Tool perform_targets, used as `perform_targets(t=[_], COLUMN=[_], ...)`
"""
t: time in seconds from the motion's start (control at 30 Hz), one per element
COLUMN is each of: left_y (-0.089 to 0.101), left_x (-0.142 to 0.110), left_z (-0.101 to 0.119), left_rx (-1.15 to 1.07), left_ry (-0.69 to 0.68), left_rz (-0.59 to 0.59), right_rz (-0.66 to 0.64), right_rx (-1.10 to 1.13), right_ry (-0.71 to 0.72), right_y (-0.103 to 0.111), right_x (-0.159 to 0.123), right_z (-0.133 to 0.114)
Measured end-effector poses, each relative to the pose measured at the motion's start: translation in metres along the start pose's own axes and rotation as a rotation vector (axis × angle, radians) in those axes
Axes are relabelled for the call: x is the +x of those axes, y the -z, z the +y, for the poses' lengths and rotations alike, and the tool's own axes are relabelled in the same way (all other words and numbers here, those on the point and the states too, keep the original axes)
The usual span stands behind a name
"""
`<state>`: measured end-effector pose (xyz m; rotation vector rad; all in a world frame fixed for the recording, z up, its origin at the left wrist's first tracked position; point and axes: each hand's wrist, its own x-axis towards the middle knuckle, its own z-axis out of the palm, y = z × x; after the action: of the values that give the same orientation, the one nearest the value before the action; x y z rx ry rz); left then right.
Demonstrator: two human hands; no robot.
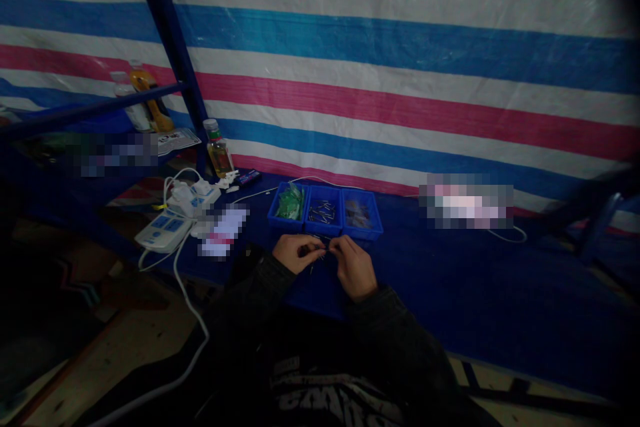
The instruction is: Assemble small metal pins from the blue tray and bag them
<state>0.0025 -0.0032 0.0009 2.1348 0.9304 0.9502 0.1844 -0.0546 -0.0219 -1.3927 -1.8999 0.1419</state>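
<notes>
Slim parts (pixel 323 211) in middle bin (pixel 323 227)

The thin dark item (pixel 327 246) between left hand (pixel 294 253) and right hand (pixel 355 268) is too small to identify. Pixelation obscures the bright rectangular object (pixel 223 232) left of the left hand.

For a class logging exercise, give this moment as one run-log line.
left hand: fingertips at small dark piece | right hand: fingertips at same piece | grip: too dim to confirm | beyond: row of three blue bins
</notes>
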Motion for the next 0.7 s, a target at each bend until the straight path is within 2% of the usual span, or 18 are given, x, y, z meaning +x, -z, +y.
perform_targets(t=[0.3, 0.57, 0.7], left_y=[-0.0019, 0.0006, 0.002], left_x=[-0.0009, -0.0007, -0.0015], left_z=[-0.0033, 0.0006, 0.0038], left_rx=[0.023, 0.053, 0.049], left_ry=[0.008, -0.015, -0.009], left_rz=[-0.037, -0.025, -0.011], right_rz=[0.008, 0.123, 0.088], right_rx=[0.011, 0.126, 0.118], right_ry=[-0.021, -0.037, -0.025], right_y=[0.0043, 0.0061, 0.0048], right_x=[0.0006, -0.0004, -0.0001], right_z=[-0.0071, -0.008, -0.0065])
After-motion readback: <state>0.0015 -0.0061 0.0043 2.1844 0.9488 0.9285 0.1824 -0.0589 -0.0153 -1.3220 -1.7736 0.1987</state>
